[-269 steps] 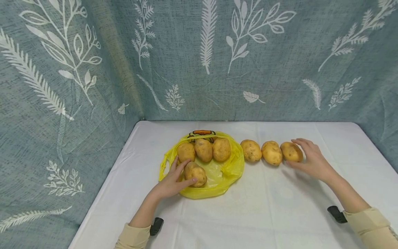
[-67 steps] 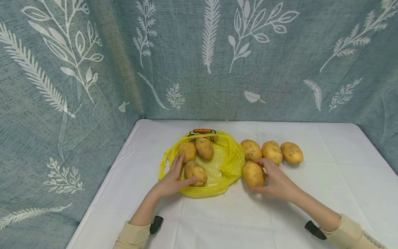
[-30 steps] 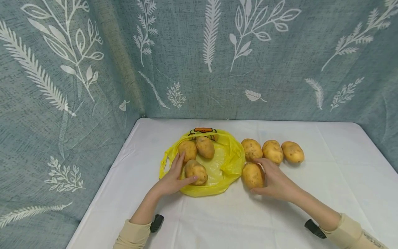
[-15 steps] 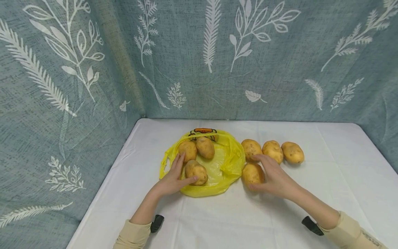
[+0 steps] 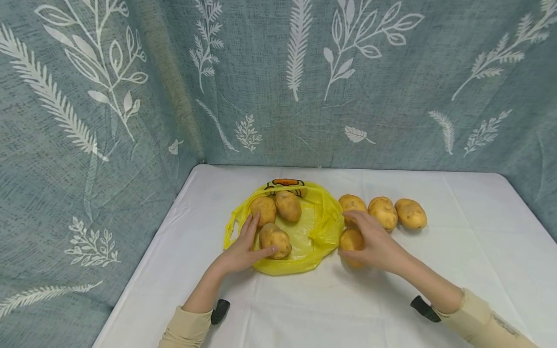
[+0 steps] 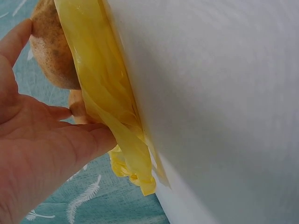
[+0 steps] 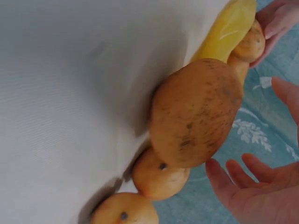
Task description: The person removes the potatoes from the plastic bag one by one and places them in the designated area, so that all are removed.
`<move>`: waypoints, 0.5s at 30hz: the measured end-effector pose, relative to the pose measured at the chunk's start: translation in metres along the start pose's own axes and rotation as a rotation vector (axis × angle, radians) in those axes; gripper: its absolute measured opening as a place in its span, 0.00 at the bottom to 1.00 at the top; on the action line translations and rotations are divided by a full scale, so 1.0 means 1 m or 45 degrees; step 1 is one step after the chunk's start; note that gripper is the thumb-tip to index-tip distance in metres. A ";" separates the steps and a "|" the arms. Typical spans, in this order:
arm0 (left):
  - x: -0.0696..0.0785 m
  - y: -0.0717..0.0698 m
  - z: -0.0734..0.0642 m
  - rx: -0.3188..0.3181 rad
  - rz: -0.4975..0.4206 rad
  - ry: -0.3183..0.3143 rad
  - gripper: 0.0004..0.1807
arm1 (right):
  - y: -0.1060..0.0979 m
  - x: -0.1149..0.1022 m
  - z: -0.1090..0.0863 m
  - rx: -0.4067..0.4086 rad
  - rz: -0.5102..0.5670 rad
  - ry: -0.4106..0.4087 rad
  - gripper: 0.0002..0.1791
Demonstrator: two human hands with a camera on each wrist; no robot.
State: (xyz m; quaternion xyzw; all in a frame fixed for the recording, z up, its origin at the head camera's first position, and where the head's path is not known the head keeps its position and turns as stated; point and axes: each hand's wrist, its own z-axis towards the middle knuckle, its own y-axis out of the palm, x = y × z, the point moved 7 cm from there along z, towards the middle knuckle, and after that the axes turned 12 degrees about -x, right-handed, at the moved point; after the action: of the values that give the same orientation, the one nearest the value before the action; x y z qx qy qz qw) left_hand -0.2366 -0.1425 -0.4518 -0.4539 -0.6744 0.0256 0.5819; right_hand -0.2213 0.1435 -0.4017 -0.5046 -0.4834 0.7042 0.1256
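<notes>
My left hand (image 5: pixel 238 253) lies spread over the near left edge of a yellow plastic bag (image 5: pixel 327 241). Its fingertips touch one potato (image 5: pixel 263 209) and its thumb reaches another potato (image 5: pixel 276 241); a third potato (image 5: pixel 289 207) sits behind them in the bag. In the left wrist view the thumb is at the bag's edge (image 6: pixel 100 70). My right hand (image 5: pixel 379 244) hovers with parted fingers over a potato (image 5: pixel 350 239) on the table, right of the bag, partly covering it. The right wrist view has this potato (image 7: pixel 196 112) apart from the fingertips (image 7: pixel 217 172).
Behind the right hand, three potatoes stand in a row: a left one (image 5: pixel 350 200) partly hidden by the fingers, a middle one (image 5: pixel 384 213) and a right one (image 5: pixel 411 214). A white cloth (image 5: pixel 322 309) covers the table. A blue-green leaf-patterned curtain (image 5: pixel 261 87) hangs behind.
Since the earliest frame, a potato has left the bag and stands before the row. My right hand has loosened from it and shifted slightly left over it. The left hand stays put.
</notes>
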 end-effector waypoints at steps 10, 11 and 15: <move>0.000 0.000 -0.001 -0.009 0.003 -0.006 0.57 | 0.006 -0.013 0.019 -0.030 0.050 -0.014 0.45; 0.000 0.000 -0.001 -0.009 0.003 -0.004 0.57 | 0.006 -0.015 0.021 -0.028 0.046 -0.018 0.45; 0.000 0.001 0.000 -0.011 0.001 -0.004 0.56 | 0.009 -0.021 0.027 -0.038 0.067 -0.029 0.45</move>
State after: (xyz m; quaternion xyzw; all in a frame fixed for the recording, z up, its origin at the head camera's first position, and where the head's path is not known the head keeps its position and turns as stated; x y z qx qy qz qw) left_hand -0.2363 -0.1424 -0.4523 -0.4567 -0.6752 0.0236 0.5788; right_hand -0.2314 0.1101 -0.3967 -0.5111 -0.4818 0.7055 0.0939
